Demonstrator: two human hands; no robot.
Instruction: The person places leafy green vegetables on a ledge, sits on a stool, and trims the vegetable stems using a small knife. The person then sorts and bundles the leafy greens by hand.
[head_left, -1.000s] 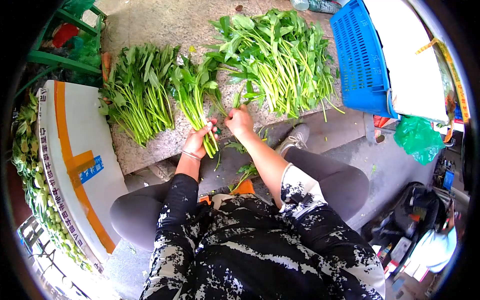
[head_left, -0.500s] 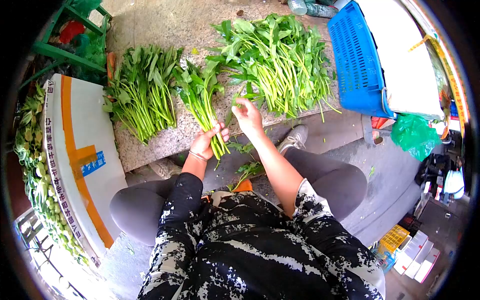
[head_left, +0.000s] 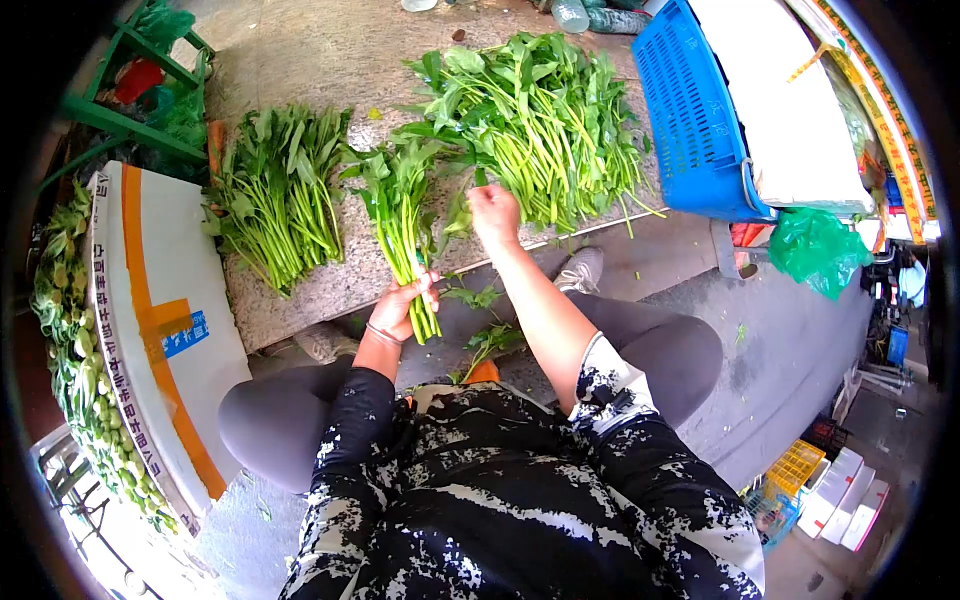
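My left hand [head_left: 402, 305] is closed around the lower stems of a small bunch of water spinach [head_left: 402, 215], whose leaves point away from me over the slab edge. My right hand [head_left: 494, 213] has its fingers curled closed at the left edge of a large water spinach pile [head_left: 550, 140]. What those fingers hold is hidden; a loose leaf [head_left: 458, 215] hangs just left of them. Further left, another bunch of water spinach [head_left: 280, 195] lies on the stone slab [head_left: 300, 312].
A blue plastic crate [head_left: 695, 115] stands at the right of the slab, with a green bag [head_left: 820, 250] below it. On the left is a white foam box [head_left: 185, 370] with orange tape. Fallen greens [head_left: 492, 342] lie between my legs.
My right hand has gone from loosely bent fingers to a closed grip beside the large pile. My left hand and its bunch have shifted slightly toward me.
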